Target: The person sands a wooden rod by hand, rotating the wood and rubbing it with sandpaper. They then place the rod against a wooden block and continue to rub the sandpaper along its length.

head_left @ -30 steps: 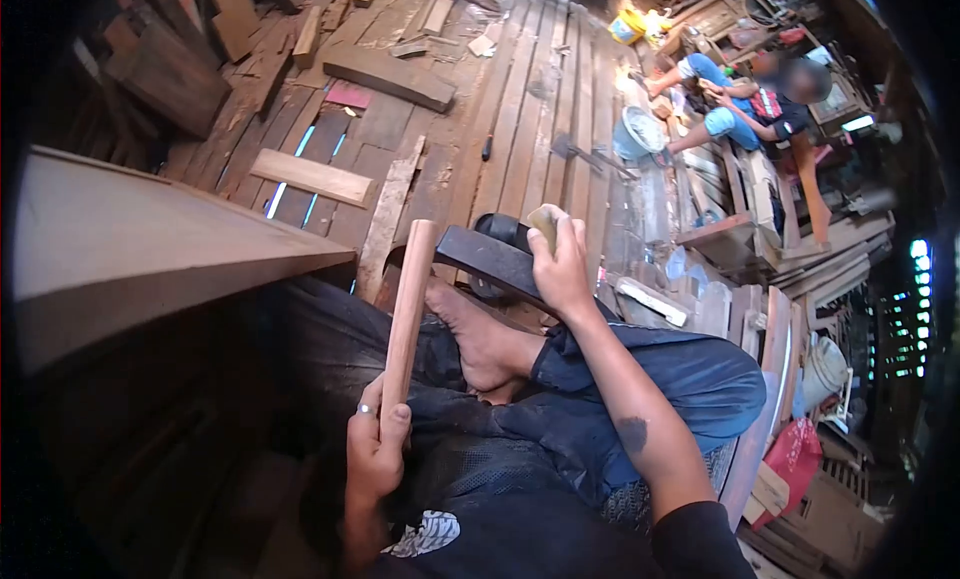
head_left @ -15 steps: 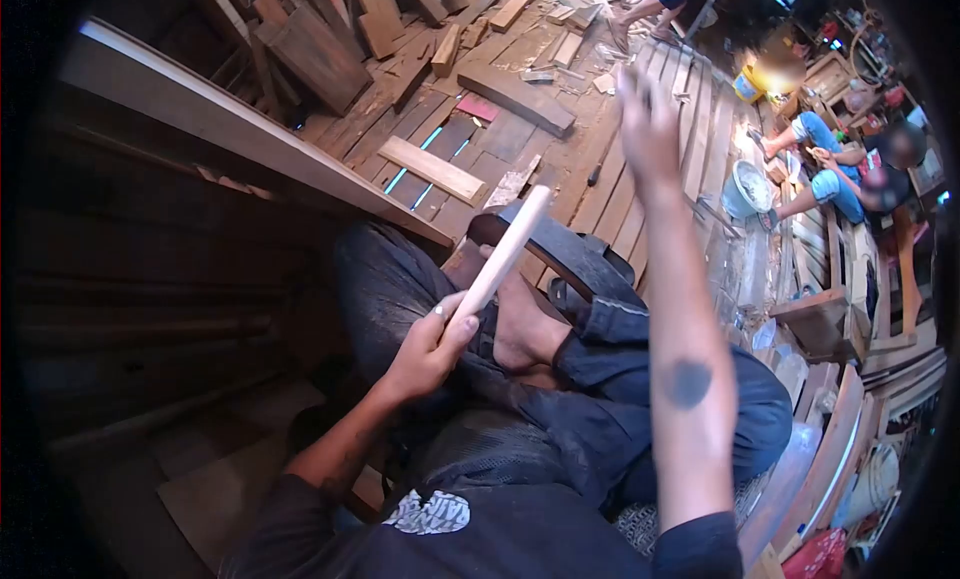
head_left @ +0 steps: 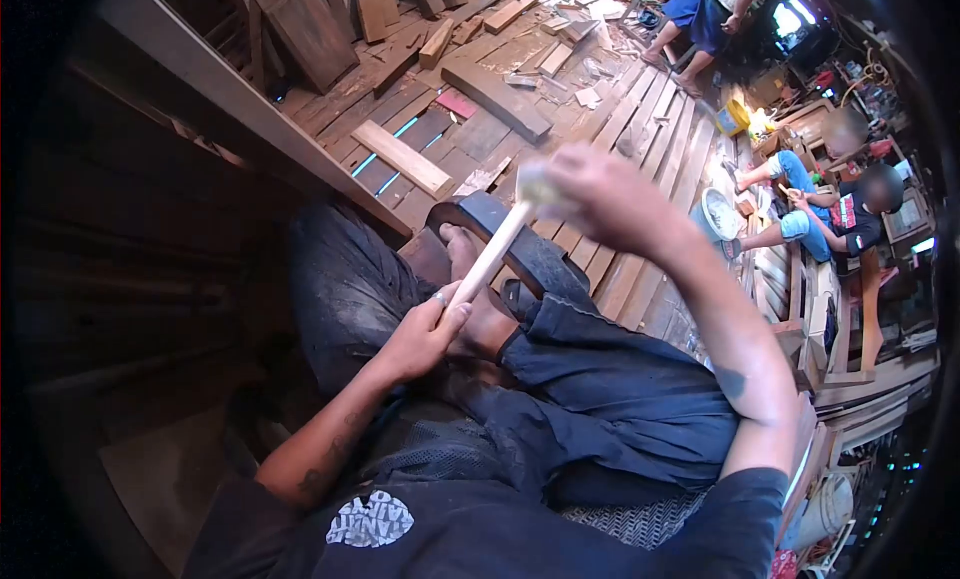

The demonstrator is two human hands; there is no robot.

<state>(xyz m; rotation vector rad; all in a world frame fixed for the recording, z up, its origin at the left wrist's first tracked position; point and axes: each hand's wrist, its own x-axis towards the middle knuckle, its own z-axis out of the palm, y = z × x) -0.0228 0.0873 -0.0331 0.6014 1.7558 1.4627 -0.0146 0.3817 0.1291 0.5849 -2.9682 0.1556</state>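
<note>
A pale, smooth wooden stick point(head_left: 492, 257) slants up and to the right over my crossed legs. Its lower end is wrapped in the fingers of my left hand point(head_left: 418, 341). At the upper end is my right hand point(head_left: 590, 191), blurred, its fingers closed on a small pale item point(head_left: 540, 186) that meets the stick. What that item is cannot be made out. Behind the stick, a dark curved block point(head_left: 525, 254) lies near my bare foot point(head_left: 461, 256).
Planks point(head_left: 405, 159) and a thick beam point(head_left: 497, 99) lie on the slatted floor ahead. A long board point(head_left: 240, 109) runs along the left. At the right, a seated person point(head_left: 855, 214) is near a white bucket point(head_left: 718, 214); another person point(head_left: 700, 19) stands farther back.
My right hand has come down from its raised, spread position to the stick's upper end and closed on the small item. The view has shifted, showing more of the standing person.
</note>
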